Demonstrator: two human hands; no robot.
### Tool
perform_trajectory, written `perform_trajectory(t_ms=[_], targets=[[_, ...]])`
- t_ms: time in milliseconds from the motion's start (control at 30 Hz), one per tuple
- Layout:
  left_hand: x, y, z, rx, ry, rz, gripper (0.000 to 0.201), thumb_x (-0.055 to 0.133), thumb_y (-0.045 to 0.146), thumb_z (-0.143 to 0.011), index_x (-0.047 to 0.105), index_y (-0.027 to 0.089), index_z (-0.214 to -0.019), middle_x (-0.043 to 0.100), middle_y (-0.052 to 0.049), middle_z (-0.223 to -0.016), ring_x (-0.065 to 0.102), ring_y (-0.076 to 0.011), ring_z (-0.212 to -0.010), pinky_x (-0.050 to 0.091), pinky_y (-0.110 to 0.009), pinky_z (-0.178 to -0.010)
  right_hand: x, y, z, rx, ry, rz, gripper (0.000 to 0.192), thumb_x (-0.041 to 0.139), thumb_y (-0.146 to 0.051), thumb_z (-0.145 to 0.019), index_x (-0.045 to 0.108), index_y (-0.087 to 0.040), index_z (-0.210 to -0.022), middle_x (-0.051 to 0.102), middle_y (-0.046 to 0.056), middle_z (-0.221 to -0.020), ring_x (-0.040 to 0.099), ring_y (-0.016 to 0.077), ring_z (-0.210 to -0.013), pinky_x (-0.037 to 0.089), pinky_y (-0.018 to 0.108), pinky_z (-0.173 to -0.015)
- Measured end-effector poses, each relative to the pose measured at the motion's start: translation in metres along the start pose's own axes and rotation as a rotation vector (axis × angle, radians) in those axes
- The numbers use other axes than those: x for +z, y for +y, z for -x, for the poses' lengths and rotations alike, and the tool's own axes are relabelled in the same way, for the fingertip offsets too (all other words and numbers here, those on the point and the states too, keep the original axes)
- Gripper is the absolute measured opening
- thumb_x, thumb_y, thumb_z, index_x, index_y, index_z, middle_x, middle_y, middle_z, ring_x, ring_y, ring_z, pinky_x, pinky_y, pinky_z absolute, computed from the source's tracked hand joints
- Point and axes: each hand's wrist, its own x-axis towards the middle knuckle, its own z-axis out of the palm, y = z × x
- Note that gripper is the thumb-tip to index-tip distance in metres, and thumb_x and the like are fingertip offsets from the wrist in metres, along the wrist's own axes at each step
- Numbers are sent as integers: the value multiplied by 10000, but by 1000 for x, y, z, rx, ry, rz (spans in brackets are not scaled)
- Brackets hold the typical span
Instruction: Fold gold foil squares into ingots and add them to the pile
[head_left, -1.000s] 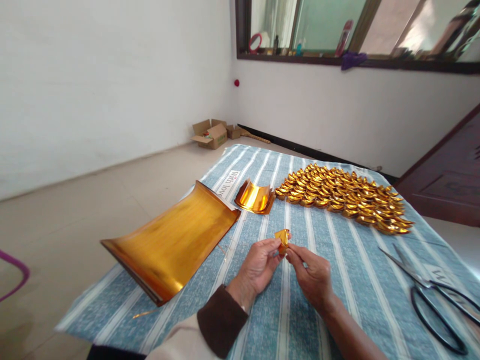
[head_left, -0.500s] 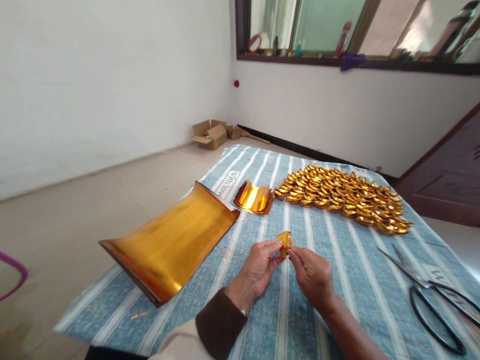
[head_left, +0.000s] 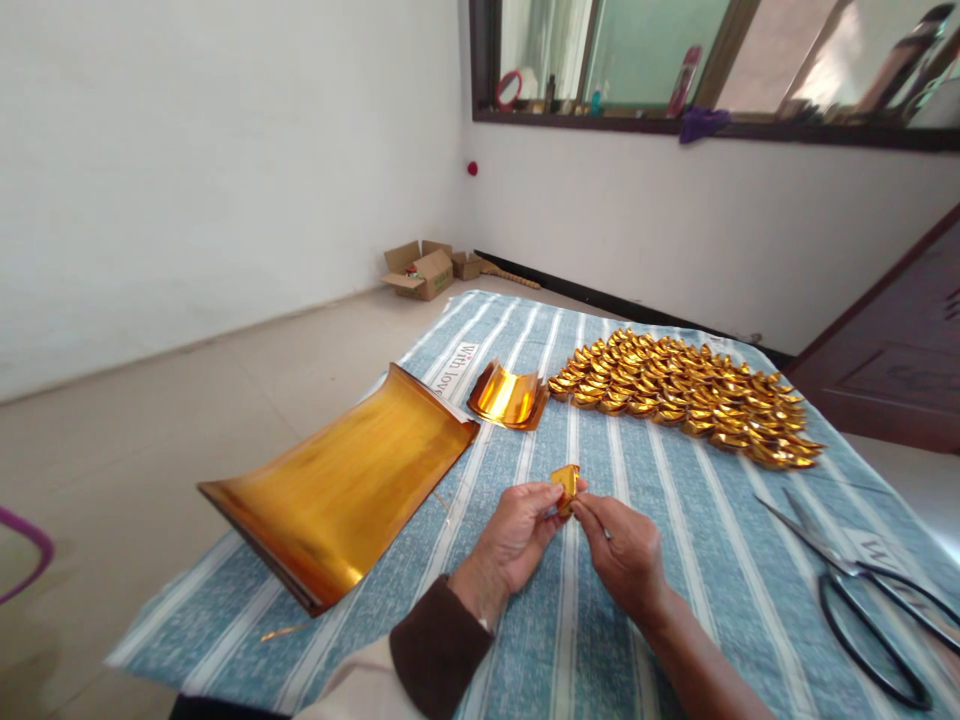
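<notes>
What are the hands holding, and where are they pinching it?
A small folded gold paper piece, pinched at its lower edges between the fingertips of the left hand and right hand.

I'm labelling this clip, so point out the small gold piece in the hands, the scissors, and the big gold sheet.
small gold piece [head_left: 565,481], head view, its top fold.
scissors [head_left: 870,600], head view, near the pivot.
big gold sheet [head_left: 345,485], head view, middle of its face.

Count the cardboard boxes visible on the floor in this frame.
2. A larger open cardboard box sits on the floor by the far wall corner; a smaller box lies just right of it, against the wall. Others may be hidden beyond the frame.
</notes>
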Motion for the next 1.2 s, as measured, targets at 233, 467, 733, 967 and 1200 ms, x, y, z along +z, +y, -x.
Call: perform_trajectory(t_ms=[233, 467, 733, 967, 1200], targets=[[-2, 0, -1, 22, -4, -6, 238, 809, 253, -655, 750, 65, -790, 738, -152, -881, 663, -245, -922, 483, -288, -796, 2, -1, 1, 18, -5, -32, 274, 451, -258, -973, 699, -194, -876, 699, 27, -676, 636, 126, -548, 484, 221, -555], [1, 3, 3, -45, 80, 27, 160, 748, 196, -714, 757, 80, -823, 735, -129, -918, 655, -194, -886, 500, -234, -759, 2, 3, 2, 74, -5, -109, 267, 477, -263, -963, 713, -198, -858, 734, 48, -747, 678, 144, -605, 517, 227, -583], [6, 4, 5, 20, 103, 32, 229, 718, 286, -763, 759, 95, -883, 725, -117, -900, 637, -186, -843, 497, -261, -751, 3, -3, -2, 312, 26, -321, 228, 524, -334, -932, 708, -205, -894, 699, -7, -658, 646, 123, -532, 522, 208, -530], [7, 1, 6, 162, 108, -95, 262, 764, 327, -690, 764, 86, -792, 706, -101, -795, 600, -179, -768, 470, -282, -748, 6, -5, 1, 414, 24, -412, 193, 571, -336, -889, 723, -219, -903, 691, -15, -660, 643, 122, -554, 524, 216, -557], [6, 3, 7, 180, 15, -251, 240, 727, 343, -723, 691, 111, -671, 611, -33, -708, 534, -149, -726, 439, -288, -759, 9, -3, 0, 661, 75, -612, 210, 630, -382, -837, 715, -191, -852, 684, 4, -617, 623, 132, -528, 514, 233, -509]])
